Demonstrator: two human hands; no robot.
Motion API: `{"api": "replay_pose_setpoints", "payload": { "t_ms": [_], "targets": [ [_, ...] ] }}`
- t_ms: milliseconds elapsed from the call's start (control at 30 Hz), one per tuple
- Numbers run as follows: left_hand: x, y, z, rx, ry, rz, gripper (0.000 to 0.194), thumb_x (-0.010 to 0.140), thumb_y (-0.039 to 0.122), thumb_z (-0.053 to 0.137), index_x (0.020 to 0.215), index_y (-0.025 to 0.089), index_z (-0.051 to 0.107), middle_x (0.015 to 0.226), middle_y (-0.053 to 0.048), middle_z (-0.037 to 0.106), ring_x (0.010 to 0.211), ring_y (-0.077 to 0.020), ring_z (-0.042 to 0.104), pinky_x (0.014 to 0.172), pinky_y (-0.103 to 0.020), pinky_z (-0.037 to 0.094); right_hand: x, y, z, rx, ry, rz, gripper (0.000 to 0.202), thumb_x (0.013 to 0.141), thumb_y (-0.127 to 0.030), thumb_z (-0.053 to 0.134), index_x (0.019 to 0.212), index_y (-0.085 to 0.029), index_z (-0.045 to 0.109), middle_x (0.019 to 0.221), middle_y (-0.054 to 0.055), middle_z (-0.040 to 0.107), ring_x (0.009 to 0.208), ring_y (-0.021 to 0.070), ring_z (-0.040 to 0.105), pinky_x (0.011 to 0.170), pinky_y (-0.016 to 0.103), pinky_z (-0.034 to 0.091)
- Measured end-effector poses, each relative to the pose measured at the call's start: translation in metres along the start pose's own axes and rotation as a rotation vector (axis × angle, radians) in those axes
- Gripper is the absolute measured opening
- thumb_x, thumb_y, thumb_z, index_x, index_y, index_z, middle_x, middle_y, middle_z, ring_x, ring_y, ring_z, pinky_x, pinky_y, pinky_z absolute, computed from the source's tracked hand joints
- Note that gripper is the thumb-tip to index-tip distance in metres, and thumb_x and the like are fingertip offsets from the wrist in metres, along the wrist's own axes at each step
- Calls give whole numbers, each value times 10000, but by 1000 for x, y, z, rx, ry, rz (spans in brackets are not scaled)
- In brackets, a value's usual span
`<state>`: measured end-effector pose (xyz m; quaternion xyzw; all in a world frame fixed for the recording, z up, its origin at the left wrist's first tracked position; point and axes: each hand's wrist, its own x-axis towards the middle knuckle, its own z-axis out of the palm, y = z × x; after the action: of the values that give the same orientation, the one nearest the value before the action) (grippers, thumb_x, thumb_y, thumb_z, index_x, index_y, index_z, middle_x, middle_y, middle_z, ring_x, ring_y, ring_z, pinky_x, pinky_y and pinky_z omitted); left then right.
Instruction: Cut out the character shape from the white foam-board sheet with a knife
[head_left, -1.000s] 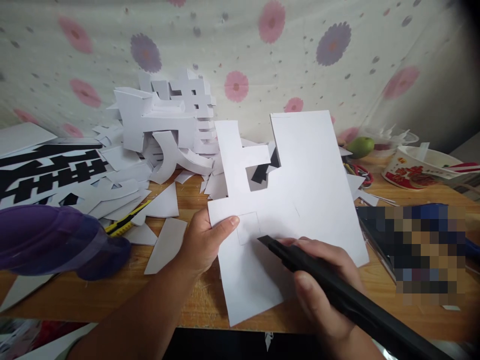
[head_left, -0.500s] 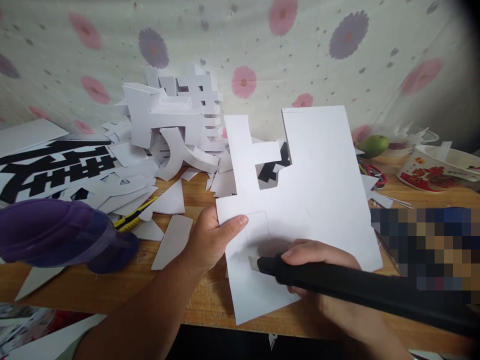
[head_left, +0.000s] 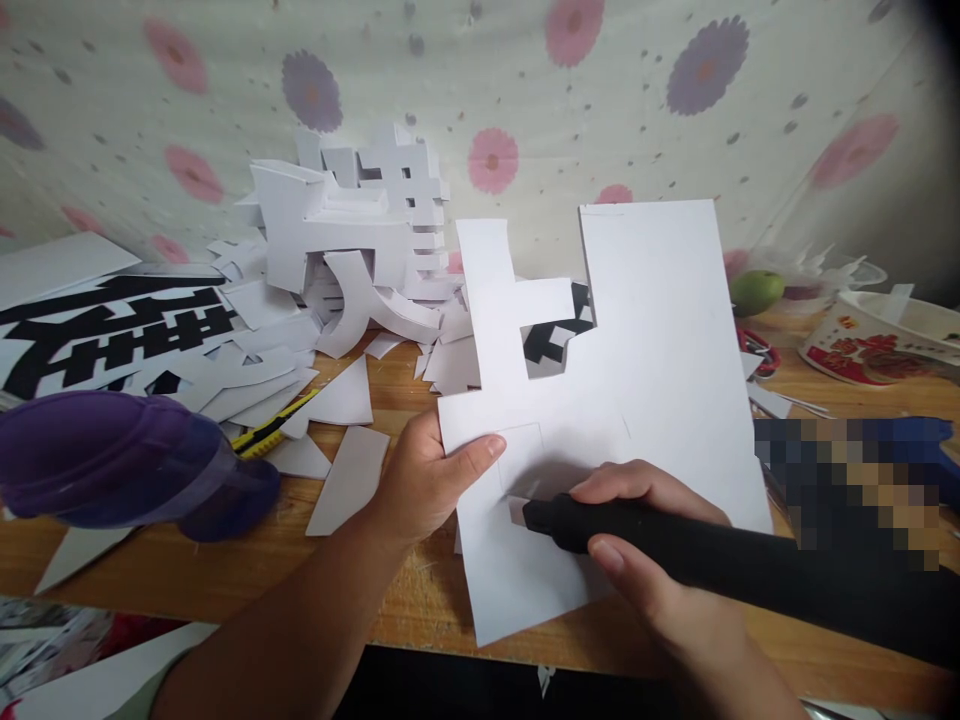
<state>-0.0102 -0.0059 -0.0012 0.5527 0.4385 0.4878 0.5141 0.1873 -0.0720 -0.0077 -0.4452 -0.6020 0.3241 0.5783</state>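
Observation:
A white foam board [head_left: 660, 350] with cut-out notches is held tilted above the table, faint pencil lines on its lower left part. My left hand [head_left: 435, 475] grips its left edge, thumb flat on the face, other fingers hidden behind. In my right hand [head_left: 652, 540] is a thick black-handled knife [head_left: 720, 555]. Its short, pale blade tip meets the board near a pencil line, below and right of my left thumb. Whether the blade goes through the board, I cannot tell.
White built-up letter shapes [head_left: 337, 220] stand at the back. Left are black-and-white printed sheets [head_left: 127, 330], a yellow utility knife [head_left: 270, 430], a purple cup [head_left: 127, 460] and board scraps [head_left: 349, 480]. A paper bowl [head_left: 862, 340] and green fruit [head_left: 757, 293] sit at right.
The knife's blade has shifted slightly up and right, and my right thumb now shows below the handle. The board appears a little farther right, still in my left hand.

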Motion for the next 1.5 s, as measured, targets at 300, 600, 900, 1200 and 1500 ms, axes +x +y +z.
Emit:
{"api": "replay_pose_setpoints", "payload": {
  "t_ms": [300,600,900,1200,1500],
  "targets": [
    [-1,6,3,104,38,19,339,663,362,816,956,201,758,952,-70,775,900,-298,698,762,-370,551,1,0,1,18,3,-16,139,738,-303,736,859,-256,689,765,-4,730,625,144,677,552,212,548],
    [-1,8,1,153,-103,58,328,718,298,777,1029,209,725,978,-52,770,914,-264,698,768,-327,551,0,2,1,-27,25,3,138,736,-323,737,833,-234,694,728,13,723,589,153,662,513,226,535],
    [0,12,4,213,-93,31,289,718,251,765,999,196,730,957,-48,776,909,-266,708,755,-315,557,-3,-3,9,-81,109,48,118,700,-312,746,788,-249,700,722,0,735,613,154,680,532,222,526],
    [-1,9,1,152,-147,72,259,742,287,765,996,244,732,948,-4,774,903,-228,701,745,-278,541,-4,-7,9,-80,180,26,118,677,-261,767,780,-262,711,712,-17,732,598,145,676,538,221,531],
    [-1,6,-7,241,-178,74,282,753,364,753,1009,247,722,944,-20,760,900,-256,679,766,-337,531,-8,0,4,-128,191,24,132,683,-324,775,795,-294,710,701,-40,734,583,133,674,522,206,520]
  ]
}}
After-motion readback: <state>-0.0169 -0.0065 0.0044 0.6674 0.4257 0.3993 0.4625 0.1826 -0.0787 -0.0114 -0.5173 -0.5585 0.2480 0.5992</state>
